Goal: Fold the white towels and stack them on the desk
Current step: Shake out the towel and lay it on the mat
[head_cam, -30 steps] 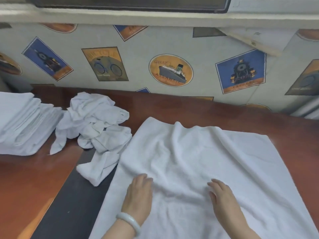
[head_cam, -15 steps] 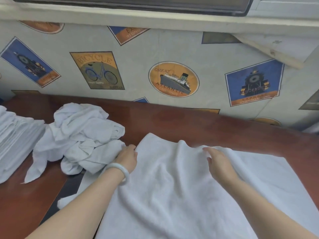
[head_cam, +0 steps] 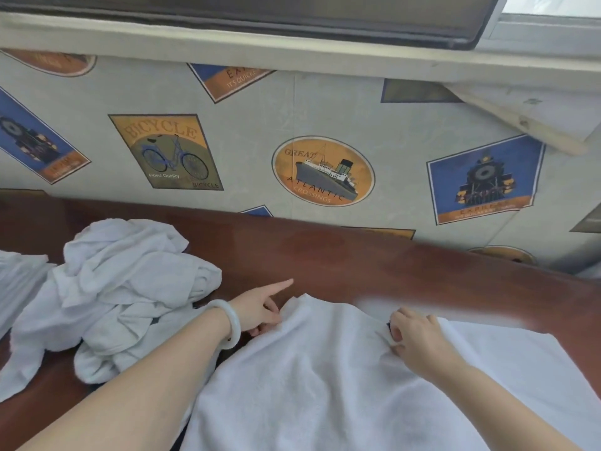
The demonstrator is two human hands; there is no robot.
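Reddish-brown wooden desk (head_cam: 325, 255) shoved up against wallpaper (head_cam: 260, 125) full of retro bicycle, ship and train posters. The white towel (head_cam: 325, 369) I'm on lies spread out on the desk right in front of me. My left grip (head_cam: 260, 312) pinches its far left corner, index finger sticking straight out, pale bangle (head_cam: 229, 323) on that wrist. My right grip (head_cam: 419, 340) is curled tight on the far edge, bunching the cloth. A crumpled towel pile (head_cam: 130, 288) sits just to the left, and a folded stack (head_cam: 16, 281) peeks in at the frame edge.
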